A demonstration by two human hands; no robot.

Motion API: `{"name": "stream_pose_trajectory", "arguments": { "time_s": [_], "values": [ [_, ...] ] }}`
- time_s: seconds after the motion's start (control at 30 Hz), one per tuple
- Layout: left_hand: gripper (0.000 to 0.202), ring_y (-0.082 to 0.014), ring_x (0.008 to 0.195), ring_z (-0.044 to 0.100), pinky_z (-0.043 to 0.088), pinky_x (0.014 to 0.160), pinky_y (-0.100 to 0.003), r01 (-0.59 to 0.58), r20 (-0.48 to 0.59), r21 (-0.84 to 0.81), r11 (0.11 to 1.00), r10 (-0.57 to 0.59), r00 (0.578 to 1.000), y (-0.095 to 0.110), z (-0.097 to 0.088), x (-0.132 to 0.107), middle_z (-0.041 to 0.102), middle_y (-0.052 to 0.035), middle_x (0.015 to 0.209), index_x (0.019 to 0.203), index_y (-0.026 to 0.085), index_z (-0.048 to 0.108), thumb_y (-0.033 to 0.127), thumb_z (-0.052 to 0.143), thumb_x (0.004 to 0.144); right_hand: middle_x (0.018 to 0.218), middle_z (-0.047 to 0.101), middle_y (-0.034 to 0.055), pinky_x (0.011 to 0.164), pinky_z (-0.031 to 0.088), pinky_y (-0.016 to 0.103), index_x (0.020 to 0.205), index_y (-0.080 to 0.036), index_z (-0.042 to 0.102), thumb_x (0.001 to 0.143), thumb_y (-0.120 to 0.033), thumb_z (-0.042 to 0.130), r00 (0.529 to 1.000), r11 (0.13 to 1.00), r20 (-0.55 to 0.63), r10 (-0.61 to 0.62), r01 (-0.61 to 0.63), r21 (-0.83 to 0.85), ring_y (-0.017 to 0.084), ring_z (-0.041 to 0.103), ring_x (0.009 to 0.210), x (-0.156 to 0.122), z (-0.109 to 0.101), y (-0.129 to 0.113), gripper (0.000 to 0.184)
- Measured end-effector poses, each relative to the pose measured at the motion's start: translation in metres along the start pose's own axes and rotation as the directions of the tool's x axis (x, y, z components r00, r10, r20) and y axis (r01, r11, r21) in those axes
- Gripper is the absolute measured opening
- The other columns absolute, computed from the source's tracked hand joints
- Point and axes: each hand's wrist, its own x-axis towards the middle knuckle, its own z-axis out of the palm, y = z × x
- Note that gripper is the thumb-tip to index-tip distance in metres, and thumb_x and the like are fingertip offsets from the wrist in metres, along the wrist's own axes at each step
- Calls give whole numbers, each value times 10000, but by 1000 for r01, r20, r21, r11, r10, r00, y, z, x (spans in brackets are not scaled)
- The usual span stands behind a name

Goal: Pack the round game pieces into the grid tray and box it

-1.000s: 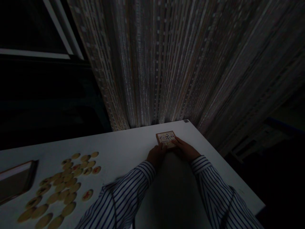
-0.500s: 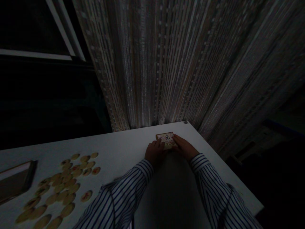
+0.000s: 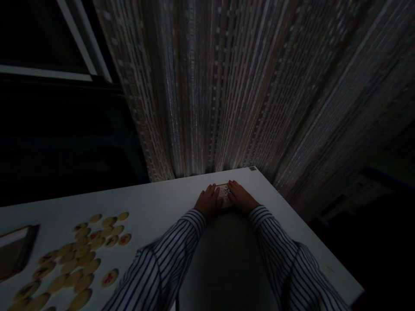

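In the dim light, a small flat box (image 3: 223, 195) with a dark printed figure on its pale top lies near the far right part of the white table. My left hand (image 3: 208, 203) covers its left end, fingers pointing forward. Over the right end lies my right hand (image 3: 240, 198), fingers across the top and along the side. Both hands hold the box between them and hide much of it. Striped sleeves reach to both wrists.
On the white table (image 3: 162, 194), several round Chinese chess pieces (image 3: 81, 250) lie loose to the left, some with red or dark characters. A brown-edged shallow tray or box (image 3: 29, 246) stands at the far left. A striped curtain (image 3: 207, 86) hangs behind the table.
Both hands have moved further over the box's top, covering more of it. The box now looks level and lower on the table. My view has shifted slightly.
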Motion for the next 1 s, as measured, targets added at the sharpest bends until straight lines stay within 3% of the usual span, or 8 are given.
{"name": "stream_pose_trajectory", "arguments": {
  "time_s": [0.2,0.47,0.77,1.0],
  "values": [
    [476,-273,1276,306,314,982,-479,-4,-12,1,1000,4,1000,0,0,-1,348,-171,1381,1272,125,392,362,375,859,1402,302,178,1028,250,468,1326,-47,332,875,-322,299,1000,1000,12,0,1,-31,273,210,1313,-2,-2,1,530],
    [455,-280,1265,327,331,970,-474,-11,-39,23,1000,12,999,1,1,-1,371,-182,1365,1268,102,397,305,361,862,1396,332,143,1060,164,434,1316,-77,362,852,-244,324,997,995,33,-69,71,-71,236,231,1308,8,-3,-20,495],
    [468,-277,1262,331,309,986,-472,1,-29,45,999,1,1000,2,-3,-3,373,-167,1368,1265,123,410,343,375,854,1425,270,138,1029,221,473,1357,-115,288,886,-306,266,997,997,45,67,-65,-36,240,214,1316,-4,-6,1,509],
    [473,-274,1277,305,287,998,-493,-67,-17,50,997,68,998,10,-4,2,356,-132,1388,1292,163,382,348,374,857,1434,242,150,1042,216,457,1356,-94,289,894,-314,262,993,995,65,96,-97,14,236,211,1318,-7,-9,-1,513]
  ]
}}
